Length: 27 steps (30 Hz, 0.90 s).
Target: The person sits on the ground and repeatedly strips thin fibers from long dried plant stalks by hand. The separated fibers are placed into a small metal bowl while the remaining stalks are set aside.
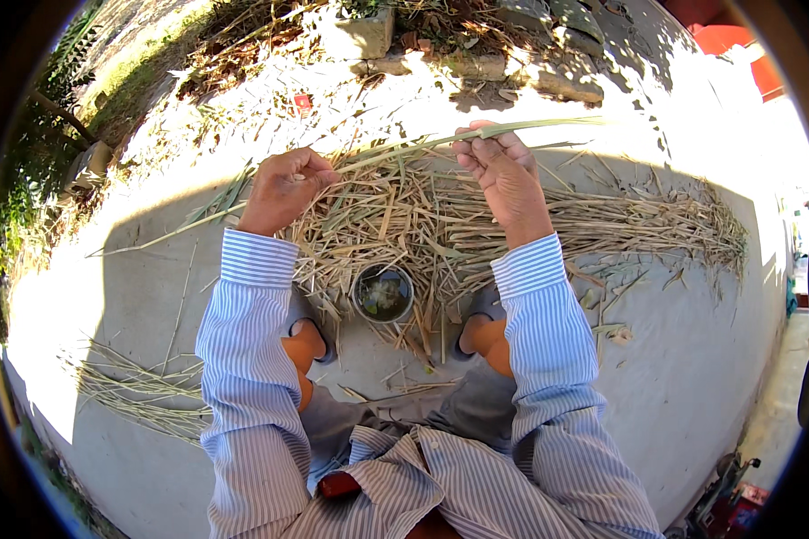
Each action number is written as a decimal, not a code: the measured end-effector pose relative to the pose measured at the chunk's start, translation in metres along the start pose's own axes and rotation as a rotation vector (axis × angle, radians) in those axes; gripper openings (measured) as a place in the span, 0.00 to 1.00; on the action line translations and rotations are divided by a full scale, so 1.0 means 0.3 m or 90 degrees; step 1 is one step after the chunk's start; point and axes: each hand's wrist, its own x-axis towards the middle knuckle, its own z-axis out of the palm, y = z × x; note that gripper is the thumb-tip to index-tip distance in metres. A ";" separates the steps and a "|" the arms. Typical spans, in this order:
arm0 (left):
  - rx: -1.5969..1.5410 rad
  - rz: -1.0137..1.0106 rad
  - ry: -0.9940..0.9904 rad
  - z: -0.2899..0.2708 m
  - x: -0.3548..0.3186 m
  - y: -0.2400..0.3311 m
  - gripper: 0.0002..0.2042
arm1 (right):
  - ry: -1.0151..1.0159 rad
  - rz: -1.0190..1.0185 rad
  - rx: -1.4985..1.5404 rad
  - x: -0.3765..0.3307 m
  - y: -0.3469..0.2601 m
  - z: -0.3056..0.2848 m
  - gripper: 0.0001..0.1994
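Observation:
A long pale-green reed-like stalk (397, 158) stretches between my two hands, with a flat leaf end running out to the right. My left hand (283, 190) is closed round its lower part, and a thin end sticks out past it to the left. Thumb and fingers of my right hand (505, 175) pinch the stalk near its leafy end. Under both hands lies a loose heap of dry, cut stalk pieces (377, 216). Between my feet stands a round container (384, 294) of dark liquid, with something pale in it.
A thick spread of dry stalks (638, 223) lies to the right. Thin stripped stems (139, 391) rest on the concrete floor (692, 359) at left. Stone blocks (360, 36) edge the far side, near a small red packet (302, 104). Red objects (737, 54) stand far right.

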 end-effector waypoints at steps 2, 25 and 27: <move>-0.015 -0.070 -0.048 -0.082 -0.018 -0.046 0.04 | -0.010 -0.004 0.024 0.002 -0.013 -0.008 0.11; 0.092 0.197 0.091 0.116 0.017 0.184 0.11 | -0.045 0.012 -0.036 -0.037 0.055 0.146 0.15; 0.168 0.262 0.170 0.170 0.029 0.198 0.09 | -0.035 0.021 -0.024 -0.038 0.084 0.160 0.15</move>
